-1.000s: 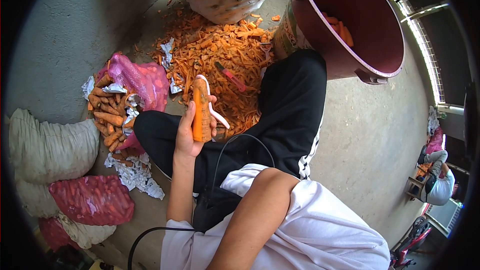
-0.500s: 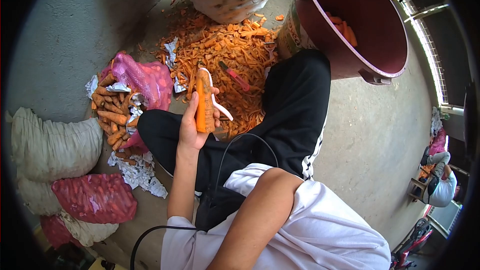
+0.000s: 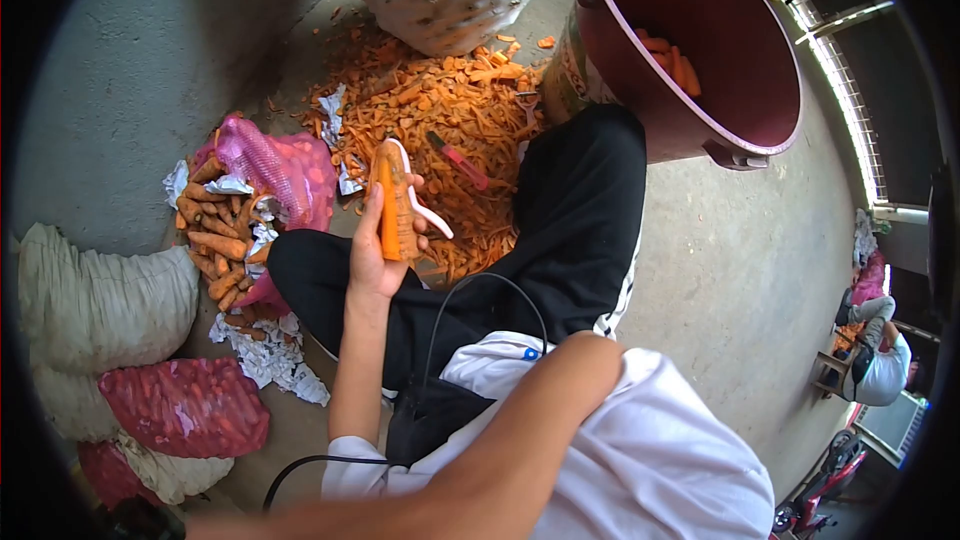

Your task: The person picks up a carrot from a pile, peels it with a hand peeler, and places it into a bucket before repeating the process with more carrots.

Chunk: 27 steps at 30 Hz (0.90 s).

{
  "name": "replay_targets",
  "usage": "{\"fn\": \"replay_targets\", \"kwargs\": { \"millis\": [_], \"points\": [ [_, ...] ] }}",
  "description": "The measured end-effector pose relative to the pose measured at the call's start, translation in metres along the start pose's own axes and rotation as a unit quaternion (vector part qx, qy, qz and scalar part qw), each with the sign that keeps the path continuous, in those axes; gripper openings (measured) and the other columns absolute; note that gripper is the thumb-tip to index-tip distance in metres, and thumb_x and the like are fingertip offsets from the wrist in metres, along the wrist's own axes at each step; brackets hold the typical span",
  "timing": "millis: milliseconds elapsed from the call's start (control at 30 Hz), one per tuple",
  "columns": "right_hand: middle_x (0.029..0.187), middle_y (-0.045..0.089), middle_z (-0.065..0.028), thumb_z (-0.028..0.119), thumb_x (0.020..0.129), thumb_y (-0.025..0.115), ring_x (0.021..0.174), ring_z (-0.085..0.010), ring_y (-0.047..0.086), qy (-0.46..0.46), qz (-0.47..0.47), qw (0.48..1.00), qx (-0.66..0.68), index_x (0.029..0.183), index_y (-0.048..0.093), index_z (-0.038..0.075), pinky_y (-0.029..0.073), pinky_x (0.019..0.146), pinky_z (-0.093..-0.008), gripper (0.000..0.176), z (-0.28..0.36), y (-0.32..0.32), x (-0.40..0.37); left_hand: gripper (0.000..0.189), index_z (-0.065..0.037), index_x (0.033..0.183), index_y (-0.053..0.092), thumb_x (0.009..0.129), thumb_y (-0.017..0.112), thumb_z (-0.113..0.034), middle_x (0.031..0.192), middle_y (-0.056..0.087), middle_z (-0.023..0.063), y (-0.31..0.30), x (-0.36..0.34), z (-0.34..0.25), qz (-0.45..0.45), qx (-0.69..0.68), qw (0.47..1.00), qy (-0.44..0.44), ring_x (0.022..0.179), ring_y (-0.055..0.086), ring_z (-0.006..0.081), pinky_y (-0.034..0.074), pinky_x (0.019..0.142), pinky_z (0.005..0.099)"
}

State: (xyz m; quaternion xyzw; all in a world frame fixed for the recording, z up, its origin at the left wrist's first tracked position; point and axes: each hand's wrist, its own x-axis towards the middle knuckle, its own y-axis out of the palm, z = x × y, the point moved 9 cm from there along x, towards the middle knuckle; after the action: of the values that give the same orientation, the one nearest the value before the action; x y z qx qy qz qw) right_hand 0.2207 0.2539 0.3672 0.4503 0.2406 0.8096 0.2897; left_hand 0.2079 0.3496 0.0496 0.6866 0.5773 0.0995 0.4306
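My left hand [image 3: 372,258] is closed around a partly peeled carrot [image 3: 390,205], held upright over my crossed legs. Against the carrot's right side, in the same grip, is a pale pink-and-white peeler [image 3: 425,210] with a curved handle. My right forearm [image 3: 470,480] bends across my body to the lower left, where its far end blurs; the hand itself is out of view. Beyond my left hand spreads a heap of orange carrot peelings [image 3: 440,90]. A pink-and-black hand tool [image 3: 462,165] lies on the peelings.
A pink mesh sack [image 3: 270,165] with unpeeled carrots [image 3: 222,235] spilling out lies at left. A deep maroon tub [image 3: 740,50] with peeled carrots [image 3: 672,62] stands at right. Filled sacks [image 3: 105,290] line the left side; another person [image 3: 880,365] sits far right.
My right forearm has swung further to the lower left and now shows along the bottom edge. My left hand keeps hold of the carrot and peeler; the view has shifted slightly.
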Motion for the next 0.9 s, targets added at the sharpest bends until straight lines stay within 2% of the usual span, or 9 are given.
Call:
{"fn": "replay_targets", "kwargs": {
  "millis": [67, 133, 167, 267, 367, 467, 600, 700, 900],
  "points": [
    [0.085, 0.062, -0.0077, 0.020, 0.081, 0.059, 0.071, -0.0175, 0.060, -0.045, -0.065, 0.964, -0.254, 0.089, 0.059, 0.001, 0.048, 0.068, -0.0300, 0.021, 0.022, -0.069, -0.010, 0.043, -0.005, 0.121, 0.047, 0.096, 0.041, -0.040, 0.108, 0.056, 0.0082, 0.000, 0.000, 0.005, 0.032, -0.024, 0.998, -0.042, 0.072, 0.060, 0.0110, 0.052, 0.052, 0.0257],
    [0.083, 0.059, -0.0045, 0.013, 0.087, 0.059, 0.071, -0.0123, 0.057, 0.120, -0.194, 0.910, -0.347, 0.090, 0.054, 0.003, 0.048, 0.067, -0.0283, 0.012, 0.019, -0.169, -0.035, 0.042, -0.007, 0.120, 0.048, 0.095, 0.042, -0.041, 0.107, 0.057, 0.0065, -0.004, -0.005, 0.006, 0.026, -0.031, 0.998, -0.051, 0.072, 0.060, 0.0121, 0.052, 0.054, 0.0267],
    [0.086, 0.059, -0.0051, 0.015, 0.087, 0.059, 0.077, -0.0104, 0.057, 0.191, -0.376, 0.868, -0.263, 0.097, 0.054, 0.001, 0.047, 0.071, -0.0258, 0.018, 0.005, -0.237, -0.065, 0.043, -0.008, 0.121, 0.048, 0.095, 0.042, -0.042, 0.106, 0.058, 0.0048, -0.002, -0.007, 0.006, 0.005, -0.022, 1.000, -0.022, 0.073, 0.060, 0.0129, 0.051, 0.055, 0.0277],
    [0.086, 0.058, -0.0097, 0.027, 0.086, 0.061, 0.075, -0.0125, 0.057, 0.193, -0.396, 0.728, -0.526, 0.105, 0.052, -0.004, 0.048, 0.070, -0.0273, 0.037, -0.020, -0.341, -0.122, 0.041, -0.011, 0.120, 0.049, 0.095, 0.042, -0.043, 0.106, 0.058, 0.0038, 0.004, -0.005, 0.012, -0.024, -0.020, 0.999, -0.039, 0.070, 0.058, 0.0132, 0.049, 0.053, 0.0289],
    [0.072, 0.057, -0.0063, 0.039, 0.093, 0.051, 0.068, -0.0128, 0.055, 0.428, -0.350, 0.832, -0.047, 0.090, 0.053, 0.003, 0.047, 0.065, -0.0258, 0.036, -0.087, -0.326, -0.152, 0.040, -0.013, 0.119, 0.050, 0.095, 0.042, -0.044, 0.106, 0.058, 0.0034, 0.007, -0.004, 0.020, -0.015, -0.058, 0.996, -0.063, 0.069, 0.057, 0.0130, 0.048, 0.052, 0.0283],
    [0.067, 0.057, -0.0045, 0.042, 0.095, 0.044, 0.065, -0.0130, 0.055, 0.396, -0.332, 0.855, 0.040, 0.083, 0.052, 0.006, 0.047, 0.063, -0.0257, 0.038, -0.098, -0.325, -0.150, 0.040, -0.014, 0.121, 0.049, 0.094, 0.043, -0.043, 0.109, 0.058, 0.0024, 0.003, -0.003, 0.020, -0.009, -0.081, 0.994, -0.066, 0.069, 0.055, 0.0131, 0.046, 0.051, 0.0266],
    [0.084, 0.057, -0.0085, 0.043, 0.098, 0.032, 0.076, -0.0233, 0.058, 0.244, -0.443, 0.857, -0.097, 0.111, 0.043, 0.000, 0.051, 0.076, -0.0389, 0.046, -0.053, -0.356, -0.139, 0.036, -0.012, 0.118, 0.050, 0.095, 0.043, -0.039, 0.105, 0.059, 0.0022, -0.011, -0.001, 0.011, -0.083, -0.089, 0.992, -0.045, 0.077, 0.058, 0.0160, 0.048, 0.058, 0.0305],
    [0.075, 0.050, -0.0049, 0.039, 0.099, 0.032, 0.070, -0.0190, 0.056, 0.119, -0.484, 0.867, -0.023, 0.112, 0.044, 0.003, 0.053, 0.075, -0.0442, 0.040, -0.022, -0.371, -0.132, 0.036, -0.009, 0.115, 0.051, 0.095, 0.042, -0.036, 0.100, 0.060, 0.0059, -0.030, 0.001, 0.010, -0.103, -0.094, 0.990, -0.027, 0.081, 0.058, 0.0181, 0.049, 0.064, 0.0337],
    [0.060, 0.033, 0.0043, 0.027, 0.098, 0.042, 0.047, -0.0057, 0.035, 0.077, -0.503, 0.861, -0.015, 0.092, 0.043, 0.009, 0.053, 0.059, -0.0335, 0.018, -0.018, -0.330, -0.105, 0.036, -0.011, 0.114, 0.050, 0.097, 0.038, -0.041, 0.094, 0.057, 0.0013, -0.044, 0.013, 0.033, -0.072, -0.116, 0.990, -0.021, 0.092, 0.055, 0.0156, 0.047, 0.073, 0.0351]
  ]
}}
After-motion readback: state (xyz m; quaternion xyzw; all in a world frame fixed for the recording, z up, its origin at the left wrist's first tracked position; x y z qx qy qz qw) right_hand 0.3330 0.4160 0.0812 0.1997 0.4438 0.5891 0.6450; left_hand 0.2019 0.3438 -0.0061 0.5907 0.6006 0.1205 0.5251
